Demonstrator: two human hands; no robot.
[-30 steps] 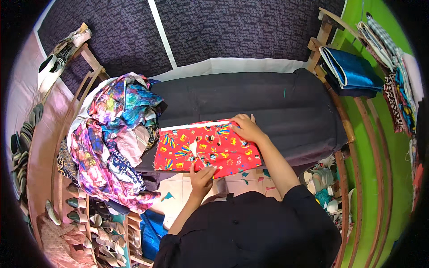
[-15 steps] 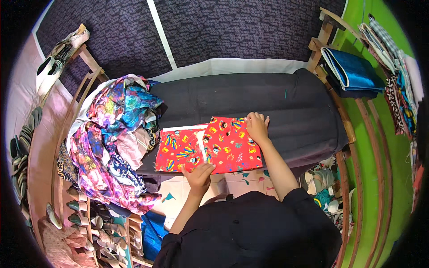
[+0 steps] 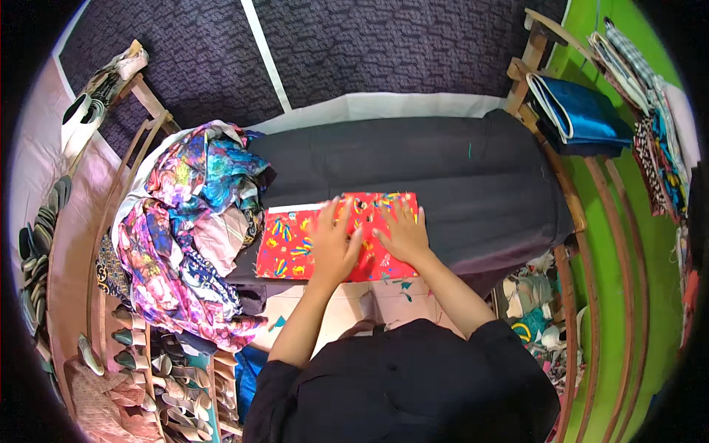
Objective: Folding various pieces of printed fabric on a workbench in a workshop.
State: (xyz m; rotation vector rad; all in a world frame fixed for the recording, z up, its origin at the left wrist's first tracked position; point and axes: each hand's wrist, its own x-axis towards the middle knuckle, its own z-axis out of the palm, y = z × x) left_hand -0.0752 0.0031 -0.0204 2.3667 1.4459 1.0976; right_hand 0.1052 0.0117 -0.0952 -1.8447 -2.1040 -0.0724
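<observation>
A red printed fabric (image 3: pixel 286 247) with yellow and blue figures lies spread at the near edge of the black-covered table (image 3: pixel 384 151). A white strip shows along its far left edge. Over the fabric's middle is my left hand (image 3: pixel 334 240), fingers stretched and a little blurred. My right hand (image 3: pixel 404 235) rests on the right part of the cloth with its fingers spread. Neither hand grips anything. Both hide part of the print between them.
To the left, a heap of flowered cloth (image 3: pixel 170 244) covers the table end. Folded blue fabric (image 3: pixel 580 111) sits on the wooden rack at the right. Shoes (image 3: pixel 177 399) fill shelves at the lower left. Small green scraps (image 3: pixel 278 323) lie on the floor.
My right hand has come left and nearer, off the fabric's far right corner. My left hand has slid up onto the cloth. The fabric's right part now reaches less far right, its raised middle edge flattened.
</observation>
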